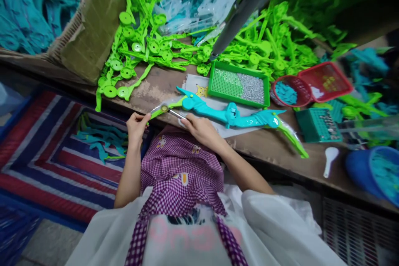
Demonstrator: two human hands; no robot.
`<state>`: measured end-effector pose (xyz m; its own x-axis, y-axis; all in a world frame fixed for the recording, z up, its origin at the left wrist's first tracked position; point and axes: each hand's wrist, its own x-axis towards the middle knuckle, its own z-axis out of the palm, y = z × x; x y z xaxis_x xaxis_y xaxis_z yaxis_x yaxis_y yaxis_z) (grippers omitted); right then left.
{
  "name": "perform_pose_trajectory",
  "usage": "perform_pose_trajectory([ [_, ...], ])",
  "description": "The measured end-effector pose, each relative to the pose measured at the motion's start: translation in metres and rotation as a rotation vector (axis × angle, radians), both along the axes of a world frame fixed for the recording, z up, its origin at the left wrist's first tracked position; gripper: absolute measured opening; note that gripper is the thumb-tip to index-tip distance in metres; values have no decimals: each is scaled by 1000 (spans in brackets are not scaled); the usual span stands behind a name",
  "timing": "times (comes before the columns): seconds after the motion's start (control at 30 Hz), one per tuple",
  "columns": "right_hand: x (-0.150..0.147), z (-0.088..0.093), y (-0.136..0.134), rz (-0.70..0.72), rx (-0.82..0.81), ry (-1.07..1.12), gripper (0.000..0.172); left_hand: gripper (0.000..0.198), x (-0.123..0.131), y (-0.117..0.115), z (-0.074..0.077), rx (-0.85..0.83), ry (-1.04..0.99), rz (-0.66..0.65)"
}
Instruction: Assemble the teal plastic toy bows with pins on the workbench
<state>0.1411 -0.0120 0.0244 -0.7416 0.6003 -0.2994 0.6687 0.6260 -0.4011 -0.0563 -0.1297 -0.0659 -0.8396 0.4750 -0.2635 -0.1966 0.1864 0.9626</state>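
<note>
A toy bow with a turquoise middle (212, 112) and a green limb at each end lies along the front of the workbench. My left hand (136, 126) is closed, pinching the outer end of the left green limb (157, 112). In my right hand (201, 129) is a slim metal tool (176, 114), its exact kind unclear. Its tip meets the round brownish hub (164, 108) on that limb. Beyond the turquoise part, the right green limb (293, 139) slants toward the bench's front edge, untouched by either hand.
Behind the bow stands a green tray (213, 81) of small metal pieces. Green plastic limbs (149, 45) pile up at the back, beside a cardboard box (93, 29). A dark grey pole (237, 20) slants overhead. A white spoon (331, 156) and blue bucket (358, 170) are rightward.
</note>
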Motion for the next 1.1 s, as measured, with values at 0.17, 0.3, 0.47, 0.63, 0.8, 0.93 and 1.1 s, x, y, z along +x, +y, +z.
perform_pose_trajectory([
  [0.17,-38,32,49,-30,193,40,42,32,3,-6,17,0,26,-112],
  [0.3,-107,31,88,40,254,-44,39,33,2,-7,46,58,28,-155],
  [0.47,-82,52,90,239,270,123,39,25,-7,1,79,78,-122,-222],
  [0.63,46,48,70,259,296,165,55,22,-22,7,100,-4,-247,-361],
  [0.8,85,10,77,67,398,-76,42,22,-27,9,124,-32,-237,-527],
  [0.93,78,23,93,122,393,-168,31,25,-19,-1,138,60,114,-488],
  [1.1,76,44,107,192,337,-263,29,30,-19,6,119,9,638,-338],
])
